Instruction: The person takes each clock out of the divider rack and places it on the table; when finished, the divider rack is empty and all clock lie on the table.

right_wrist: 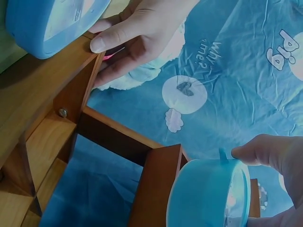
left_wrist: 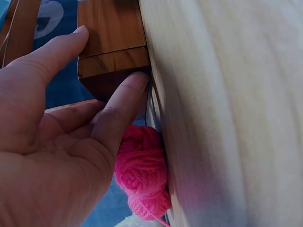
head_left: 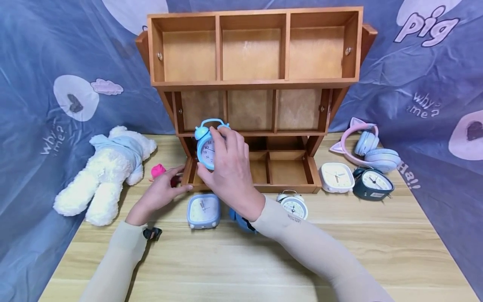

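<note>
A light blue twin-bell alarm clock [head_left: 205, 152] is in my right hand [head_left: 230, 163], thumb at its lower side and fingers near the bells. It is raised before the left part of the wooden tiered shelf [head_left: 256, 86]; the right wrist view shows its rounded light blue body [right_wrist: 199, 194]. My left hand [head_left: 162, 191] touches the left front corner of the shelf's lowest tier, thumb on the front and fairly straight fingers along the outer side. A pink yarn bundle [left_wrist: 142, 165] lies just behind that hand. A blue-framed square clock [head_left: 203, 212] stands in front of the shelf.
Beneath my right wrist a blue object [head_left: 241, 221] is mostly hidden. A white twin-bell clock [head_left: 294, 205] stands beside my sleeve. On the right are a white square clock [head_left: 337, 178], a dark green clock [head_left: 373, 183] and cat-ear headphones [head_left: 371, 149]. A white plush toy [head_left: 109, 172] lies left.
</note>
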Available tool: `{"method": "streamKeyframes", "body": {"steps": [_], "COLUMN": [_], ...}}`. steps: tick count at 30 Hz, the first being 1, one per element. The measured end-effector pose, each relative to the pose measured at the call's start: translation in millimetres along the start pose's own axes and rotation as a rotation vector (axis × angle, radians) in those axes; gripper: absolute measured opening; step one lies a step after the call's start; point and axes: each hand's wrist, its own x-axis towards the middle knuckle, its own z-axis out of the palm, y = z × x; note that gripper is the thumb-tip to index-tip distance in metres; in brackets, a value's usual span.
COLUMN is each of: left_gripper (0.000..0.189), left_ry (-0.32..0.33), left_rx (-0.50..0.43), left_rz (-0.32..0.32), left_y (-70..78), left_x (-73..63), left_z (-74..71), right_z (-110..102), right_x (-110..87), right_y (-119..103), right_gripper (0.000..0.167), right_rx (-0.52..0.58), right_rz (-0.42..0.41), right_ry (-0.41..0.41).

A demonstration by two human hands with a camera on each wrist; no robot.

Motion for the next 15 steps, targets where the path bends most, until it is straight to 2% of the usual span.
{"method": "streamKeyframes", "body": {"steps": [15], "left_gripper": [0.085], "left_ry": [-0.006], "left_rx": [-0.001], "left_rz": [-0.012], "left_y": [0.3], "left_x": [0.8], "left_z": [0.7], "right_z": [-21.7], "right_x": [-21.5], "right_y": [26.1], "right_gripper": [0.085], "right_rx": [0.027], "right_rz": [0.078], "right_ry": [-0.022]}}
